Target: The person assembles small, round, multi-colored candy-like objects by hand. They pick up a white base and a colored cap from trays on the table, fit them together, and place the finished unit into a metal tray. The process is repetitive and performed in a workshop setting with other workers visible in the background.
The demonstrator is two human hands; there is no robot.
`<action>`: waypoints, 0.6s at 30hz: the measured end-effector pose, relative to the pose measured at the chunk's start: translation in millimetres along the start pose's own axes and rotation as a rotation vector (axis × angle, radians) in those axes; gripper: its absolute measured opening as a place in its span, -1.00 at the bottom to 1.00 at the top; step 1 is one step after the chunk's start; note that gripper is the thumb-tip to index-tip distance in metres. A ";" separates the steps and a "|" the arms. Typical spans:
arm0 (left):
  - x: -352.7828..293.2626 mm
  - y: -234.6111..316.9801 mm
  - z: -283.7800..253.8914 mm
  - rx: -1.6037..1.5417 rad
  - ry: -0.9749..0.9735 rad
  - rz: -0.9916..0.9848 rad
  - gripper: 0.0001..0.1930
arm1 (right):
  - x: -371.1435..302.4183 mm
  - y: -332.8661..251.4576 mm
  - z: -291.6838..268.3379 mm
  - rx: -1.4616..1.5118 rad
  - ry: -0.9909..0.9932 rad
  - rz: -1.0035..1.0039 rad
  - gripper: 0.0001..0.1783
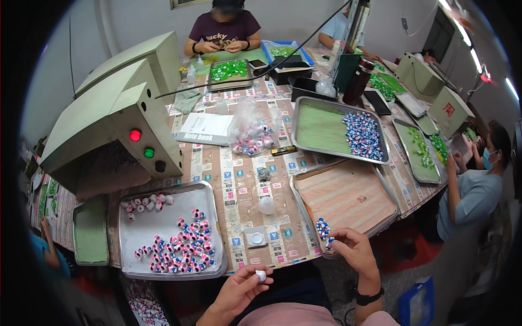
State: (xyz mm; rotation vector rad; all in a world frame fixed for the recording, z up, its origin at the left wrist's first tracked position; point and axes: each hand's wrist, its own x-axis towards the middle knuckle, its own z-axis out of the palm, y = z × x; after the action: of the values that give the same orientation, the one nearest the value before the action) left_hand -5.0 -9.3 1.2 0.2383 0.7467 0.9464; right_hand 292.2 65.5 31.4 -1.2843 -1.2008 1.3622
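My left hand [238, 287] pinches a small white rounded piece [261, 275] between thumb and fingertips, just off the table's front edge. To the right, my right hand [354, 249] is closed on a small blue-and-white piece [330, 244]. That hand is over the near corner of a cloth-lined tray [348, 190], beside a small cluster of blue-and-white pieces [322, 228]. At the left, a metal tray [133, 233] lined with white holds many small pink, white, black and blue figures [185, 247]. Between the trays are a white ball-shaped item [266, 205] and a square pad with a small white dish [256, 237].
A machine [117, 122] with red and green lights stands at the left. Behind the cloth-lined tray, a green-lined tray [321, 125] holds many blue-and-white pieces. A plastic bag of figures [253, 133] and a notebook [205, 129] lie mid-table. Co-workers sit across and at right.
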 end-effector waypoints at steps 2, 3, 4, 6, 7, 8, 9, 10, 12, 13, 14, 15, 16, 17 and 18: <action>0.9 0.2 1.9 -0.020 0.011 0.013 -0.72 | -1.1 0.0 9.3 0.144 -0.058 0.093 -0.80; 1.3 -0.8 1.6 -0.031 0.017 0.020 -0.73 | -1.8 -1.4 15.2 0.214 -0.088 0.141 -0.80; 1.5 -2.3 -0.1 -0.046 0.010 0.020 -0.72 | -2.5 -2.7 23.4 0.238 -0.113 0.160 -0.80; -0.1 0.3 -0.1 -0.095 -0.007 0.016 -0.71 | -2.1 -1.6 36.9 0.232 -0.173 0.185 -0.80; -1.5 2.9 -0.5 -0.119 -0.013 0.016 -0.71 | -1.6 0.2 44.0 0.231 -0.205 0.199 -0.81; -1.2 3.7 -3.8 -0.129 -0.018 0.017 -0.69 | -1.1 3.1 51.0 0.211 -0.219 0.204 -0.80; -1.6 4.5 -6.5 -0.141 -0.031 0.030 -0.69 | -0.8 3.9 59.7 0.177 -0.217 0.178 -0.80; -0.8 5.3 -8.1 -0.152 -0.050 0.043 -0.69 | -0.7 3.1 68.3 0.142 -0.212 0.148 -0.79; -3.7 8.3 -8.6 -0.168 -0.062 0.067 -0.68 | 2.0 6.7 87.7 0.110 -0.197 0.104 -0.81; -4.6 8.0 -8.8 -0.189 -0.062 0.082 -0.69 | 6.5 11.9 93.8 0.028 -0.197 0.058 -0.82; -5.4 7.9 -9.3 -0.210 -0.063 0.096 -0.70 | 12.0 18.6 99.4 -0.053 -0.196 0.011 -0.83; -6.1 8.2 -10.1 -0.230 -0.064 0.108 -0.70 | 14.9 21.6 105.2 -0.133 -0.193 -0.036 -0.84; -7.1 7.5 -12.0 -0.238 -0.066 0.123 -0.71 | 18.0 17.2 113.6 -0.179 -0.164 -0.062 -0.83; -7.9 6.2 -14.3 -0.246 -0.068 0.137 -0.71 | 21.5 14.9 119.0 -0.243 -0.158 -0.138 -0.83; -8.6 4.6 -16.8 -0.252 -0.071 0.150 -0.72 | 24.8 13.4 123.3 -0.304 -0.150 -0.215 -0.83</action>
State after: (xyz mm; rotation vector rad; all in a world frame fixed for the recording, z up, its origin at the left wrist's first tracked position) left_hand -22.4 -15.7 -4.7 0.1064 0.5430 1.1578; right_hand 167.6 79.1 14.1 -1.2309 -1.6501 1.1663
